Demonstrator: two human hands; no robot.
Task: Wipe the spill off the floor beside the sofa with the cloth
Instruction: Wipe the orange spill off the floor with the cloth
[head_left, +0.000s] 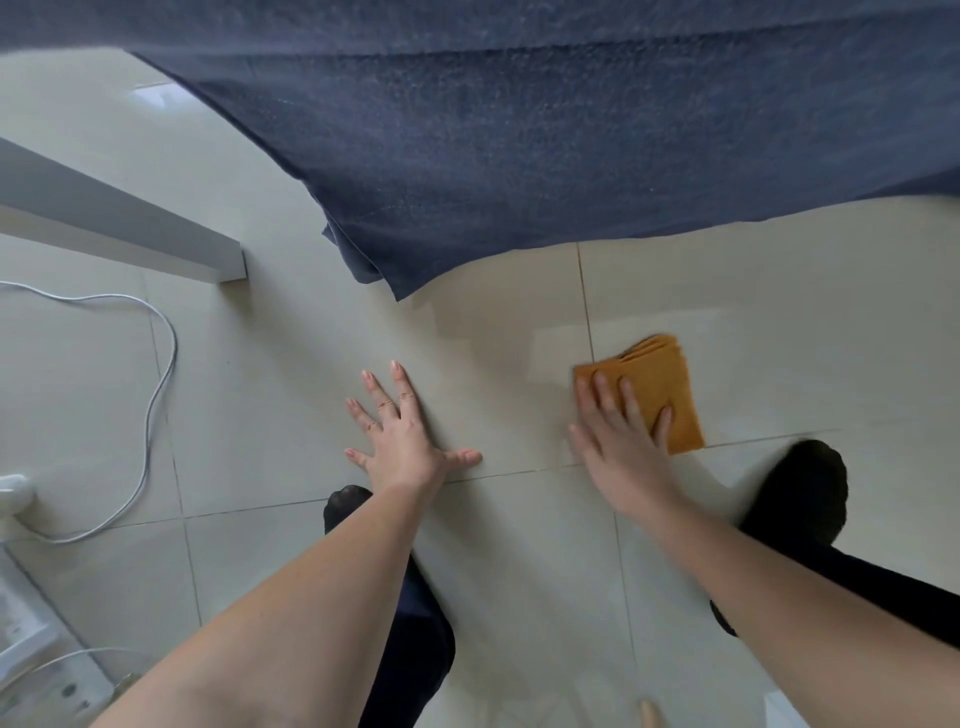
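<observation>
A folded orange cloth lies flat on the pale tiled floor, just in front of the sofa's dark blue cover. My right hand presses down on the cloth's near left part, fingers spread over it. My left hand rests flat on the bare tile to the left, fingers apart, holding nothing. A faint wet sheen shows on the tile left of the cloth; I cannot make out a distinct spill.
A white cable loops over the floor at the left. A low white furniture edge runs in from the left. My black-socked feet stand on either side of my arms. White items sit at the bottom left.
</observation>
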